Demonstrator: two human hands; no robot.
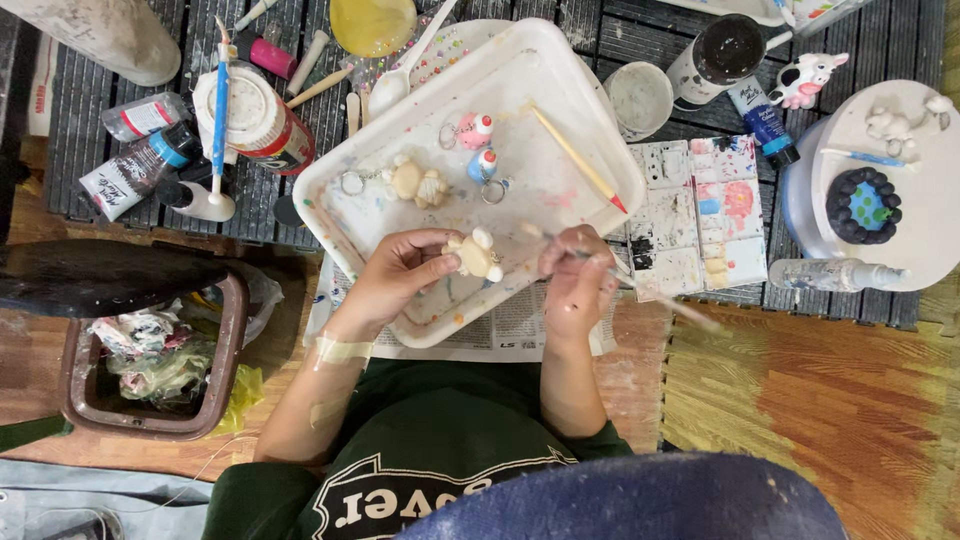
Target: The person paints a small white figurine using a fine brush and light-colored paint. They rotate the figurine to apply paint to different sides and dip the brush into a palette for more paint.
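Observation:
My left hand (400, 270) holds a small cream bear figurine (474, 254) over the near part of a white plastic tray (560, 70). My right hand (578, 282) grips a thin paintbrush (665, 300), its tip pointing toward the figurine and its handle running out to the right. On the tray lie another cream bear figurine with a key ring (417, 183), a pink figurine (470, 131), a blue figurine (482, 164) and a wooden brush with a red tip (580, 160).
A paint-smeared white palette (700, 215) sits right of the tray. Paint tubes and bottles (140, 170) stand at the left, a paint jar (255, 120) beside them. A brown bin (150, 360) holds rubbish. At right are a cup (720, 55), a cow figurine (808, 78) and a round white stand (920, 190).

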